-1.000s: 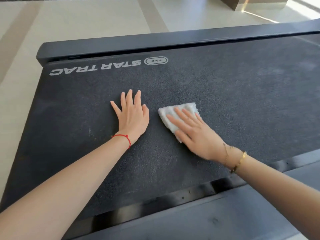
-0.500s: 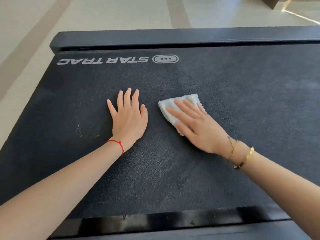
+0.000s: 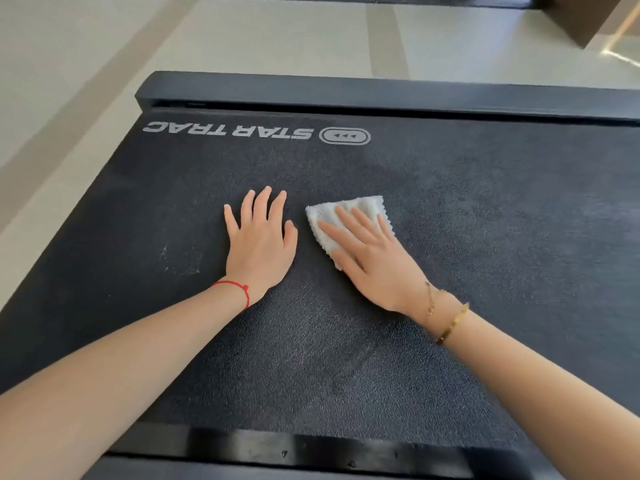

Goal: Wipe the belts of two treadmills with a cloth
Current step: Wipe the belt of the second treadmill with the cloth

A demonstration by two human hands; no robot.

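Observation:
A black treadmill belt (image 3: 485, 209) with a grey STAR TRAC logo fills most of the view. A small white folded cloth (image 3: 332, 216) lies on the belt near its middle. My right hand (image 3: 374, 261) presses flat on the cloth with straight fingers, covering its near part. My left hand (image 3: 259, 244) rests flat on the bare belt just left of the cloth, fingers straight, holding nothing. A few pale scuff marks (image 3: 180, 261) show on the belt left of my left hand.
A black side rail (image 3: 381, 93) borders the belt's far edge and another dark rail (image 3: 311, 452) its near edge. Beyond lies a pale tiled floor (image 3: 242, 39). A brown box-like object (image 3: 581, 19) stands at the top right.
Both hands keep nearly the same place and pose on the belt. The view has shifted, so the belt looks squarer and the far rail sits lower in the frame.

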